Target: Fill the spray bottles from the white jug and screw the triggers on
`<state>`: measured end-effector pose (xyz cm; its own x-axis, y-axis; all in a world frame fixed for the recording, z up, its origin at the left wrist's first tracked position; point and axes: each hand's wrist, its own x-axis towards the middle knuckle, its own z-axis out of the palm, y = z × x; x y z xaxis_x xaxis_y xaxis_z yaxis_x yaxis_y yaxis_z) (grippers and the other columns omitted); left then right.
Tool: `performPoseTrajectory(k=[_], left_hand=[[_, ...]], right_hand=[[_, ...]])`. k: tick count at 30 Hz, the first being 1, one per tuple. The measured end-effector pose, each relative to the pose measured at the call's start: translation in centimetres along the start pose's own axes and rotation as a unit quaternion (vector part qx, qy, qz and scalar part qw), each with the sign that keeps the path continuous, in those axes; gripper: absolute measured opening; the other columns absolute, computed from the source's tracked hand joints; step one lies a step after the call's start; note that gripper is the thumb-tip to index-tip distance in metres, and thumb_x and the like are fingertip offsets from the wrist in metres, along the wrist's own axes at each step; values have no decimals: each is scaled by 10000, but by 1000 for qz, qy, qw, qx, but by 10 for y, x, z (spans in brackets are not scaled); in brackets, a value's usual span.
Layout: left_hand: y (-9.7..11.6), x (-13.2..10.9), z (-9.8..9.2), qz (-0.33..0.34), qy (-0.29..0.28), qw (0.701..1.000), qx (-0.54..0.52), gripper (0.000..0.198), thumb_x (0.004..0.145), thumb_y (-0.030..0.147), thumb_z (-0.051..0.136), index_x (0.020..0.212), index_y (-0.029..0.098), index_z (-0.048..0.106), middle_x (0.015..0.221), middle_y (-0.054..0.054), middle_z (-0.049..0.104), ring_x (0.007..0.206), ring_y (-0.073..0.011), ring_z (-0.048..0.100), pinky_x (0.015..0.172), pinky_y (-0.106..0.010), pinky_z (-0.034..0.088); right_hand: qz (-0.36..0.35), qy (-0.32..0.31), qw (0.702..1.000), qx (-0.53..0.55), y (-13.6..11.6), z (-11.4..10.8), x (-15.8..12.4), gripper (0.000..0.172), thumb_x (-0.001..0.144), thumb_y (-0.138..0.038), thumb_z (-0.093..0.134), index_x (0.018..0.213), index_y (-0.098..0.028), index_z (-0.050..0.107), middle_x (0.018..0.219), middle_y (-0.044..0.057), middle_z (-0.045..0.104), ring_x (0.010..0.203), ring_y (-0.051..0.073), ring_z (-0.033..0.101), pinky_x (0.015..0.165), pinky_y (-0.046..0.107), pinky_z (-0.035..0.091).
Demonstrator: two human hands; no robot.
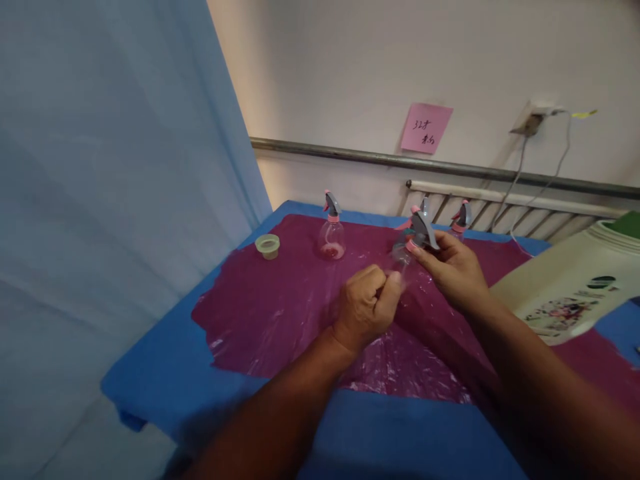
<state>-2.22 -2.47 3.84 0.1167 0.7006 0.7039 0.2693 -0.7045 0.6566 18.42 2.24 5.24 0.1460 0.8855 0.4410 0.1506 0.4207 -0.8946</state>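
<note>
My right hand (455,270) is closed around the pink collar of a grey and pink trigger spray head (423,230), over the table's middle. Just left of it, my left hand (370,303) is curled into a fist, thumb against forefinger, below the spray head. Something clear and blurred shows between the hands; what the left fingers grip is hidden. To the left stands a clear spray bottle (332,240) with a little reddish liquid at its bottom. Another spray bottle (461,220) is partly hidden behind my right hand, and a further spray head shows behind the held one.
A small pale green tub (268,246) sits at the left on a maroon plastic sheet (280,300) over a blue-covered table (165,353). A large pale jug (570,287) is at the right. Behind are a wall rail (340,151) and cables; a blue curtain (115,167) hangs left.
</note>
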Motion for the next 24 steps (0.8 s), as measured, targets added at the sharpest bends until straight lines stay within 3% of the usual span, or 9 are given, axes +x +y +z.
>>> performPoseTrajectory(k=[5,11,19,24], left_hand=[[12,5,-12,5,29,998,-51,512,1160,289,555,712,243,312,647,72,317,580,-112,329,620,-344,248],[14,9,-20,-7,46,998,-46,525,1156,285,568,704,240,305,642,72,294,577,-108,301,598,-339,243],[8,11,-23,-6,51,998,-27,518,1141,252,577,696,234,311,641,72,291,570,-103,292,590,-333,242],[6,12,-26,1,66,998,-8,523,1121,209,597,692,230,301,643,79,262,567,-101,263,593,-335,235]], right_hand=[[-25,-46,998,-27,11,40,53,455,869,-562,891,1173,-247,766,1120,64,834,964,238,738,963,456,617],[-21,-20,998,-57,41,78,101,393,873,-447,807,1180,-211,739,1108,87,832,942,243,731,956,453,611],[-18,-17,997,-80,64,96,105,331,925,-358,766,1207,-187,729,1226,146,853,1084,278,799,1066,491,628],[-34,-2,995,-89,50,74,80,498,910,-312,814,1385,-218,695,1439,159,803,1328,315,771,1207,549,587]])
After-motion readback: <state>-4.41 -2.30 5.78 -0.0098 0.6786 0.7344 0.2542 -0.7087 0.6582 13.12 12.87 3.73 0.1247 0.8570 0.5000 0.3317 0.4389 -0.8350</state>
